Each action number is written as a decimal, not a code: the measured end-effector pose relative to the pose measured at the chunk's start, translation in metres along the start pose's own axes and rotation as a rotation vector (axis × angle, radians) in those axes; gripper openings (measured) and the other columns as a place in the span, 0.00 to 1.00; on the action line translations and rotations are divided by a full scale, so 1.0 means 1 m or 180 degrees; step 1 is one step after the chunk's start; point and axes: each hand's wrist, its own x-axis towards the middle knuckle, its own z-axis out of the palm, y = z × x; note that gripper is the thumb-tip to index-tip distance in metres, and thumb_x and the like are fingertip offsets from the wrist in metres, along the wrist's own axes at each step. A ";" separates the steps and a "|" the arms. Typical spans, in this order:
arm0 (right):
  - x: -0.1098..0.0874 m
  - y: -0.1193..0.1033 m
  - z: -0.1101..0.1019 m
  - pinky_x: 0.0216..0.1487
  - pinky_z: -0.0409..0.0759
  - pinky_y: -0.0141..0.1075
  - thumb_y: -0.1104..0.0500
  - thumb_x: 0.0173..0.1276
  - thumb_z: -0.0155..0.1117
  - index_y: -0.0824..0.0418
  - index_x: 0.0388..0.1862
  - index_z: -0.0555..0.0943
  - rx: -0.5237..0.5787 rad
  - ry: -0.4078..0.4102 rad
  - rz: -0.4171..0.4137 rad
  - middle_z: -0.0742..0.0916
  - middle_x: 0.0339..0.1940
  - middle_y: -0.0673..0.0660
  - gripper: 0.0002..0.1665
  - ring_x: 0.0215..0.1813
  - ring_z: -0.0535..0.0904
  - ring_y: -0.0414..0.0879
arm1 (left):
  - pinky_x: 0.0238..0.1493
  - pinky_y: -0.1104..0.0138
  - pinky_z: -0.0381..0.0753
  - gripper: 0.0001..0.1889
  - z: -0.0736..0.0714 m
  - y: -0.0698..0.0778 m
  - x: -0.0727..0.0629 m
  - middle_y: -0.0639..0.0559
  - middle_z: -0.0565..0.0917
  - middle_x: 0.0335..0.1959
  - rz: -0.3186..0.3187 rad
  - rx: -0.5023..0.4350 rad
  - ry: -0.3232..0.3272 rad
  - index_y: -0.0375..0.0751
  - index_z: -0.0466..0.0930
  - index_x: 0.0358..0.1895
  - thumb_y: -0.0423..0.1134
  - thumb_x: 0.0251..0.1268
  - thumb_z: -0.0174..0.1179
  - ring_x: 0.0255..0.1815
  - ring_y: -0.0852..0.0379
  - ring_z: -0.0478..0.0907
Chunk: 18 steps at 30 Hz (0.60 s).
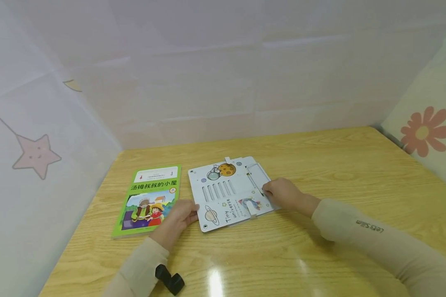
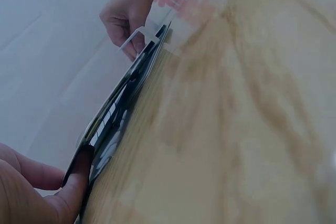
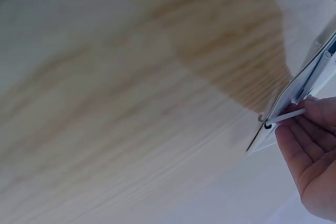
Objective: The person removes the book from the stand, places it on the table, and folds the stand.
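Observation:
A flat white book stand (image 1: 240,186), printed "Tiny universe" with an astronaut and planets, lies on the wooden table. It has a row of slots and a white wire frame (image 1: 259,176) at its right side. My left hand (image 1: 183,213) grips the stand's left edge; in the left wrist view the thumb and fingers (image 2: 71,195) pinch the upper panel, a narrow gap showing below it. At the right edge my right hand (image 1: 285,194) pinches the white wire (image 3: 287,116) between thumb and fingers. The stand's underside is mostly hidden.
A green picture book (image 1: 148,200) with Chinese writing lies just left of the stand, behind the left hand. The wooden table (image 1: 342,165) meets a pale wall (image 1: 215,82) at the back. A black strap piece (image 1: 169,280) shows by the left sleeve.

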 end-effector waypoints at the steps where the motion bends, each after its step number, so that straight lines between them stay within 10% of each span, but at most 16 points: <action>1: 0.000 -0.001 0.001 0.18 0.64 0.30 0.66 0.56 0.59 0.57 0.15 0.71 -0.0009 -0.0002 0.0014 0.73 0.13 0.47 0.13 0.17 0.63 0.39 | 0.36 0.65 0.77 0.15 -0.001 0.000 0.002 0.41 0.79 0.31 0.0000 0.0008 0.0003 0.21 0.67 0.46 0.20 0.53 0.47 0.27 0.55 0.77; 18: -0.004 -0.006 0.003 0.17 0.63 0.32 0.65 0.55 0.59 0.56 0.14 0.70 -0.0081 0.0001 0.0084 0.70 0.11 0.47 0.14 0.16 0.61 0.40 | 0.23 0.73 0.74 0.15 0.004 0.014 0.019 0.44 0.76 0.27 0.0035 0.0300 0.0270 0.21 0.69 0.44 0.19 0.50 0.47 0.19 0.60 0.71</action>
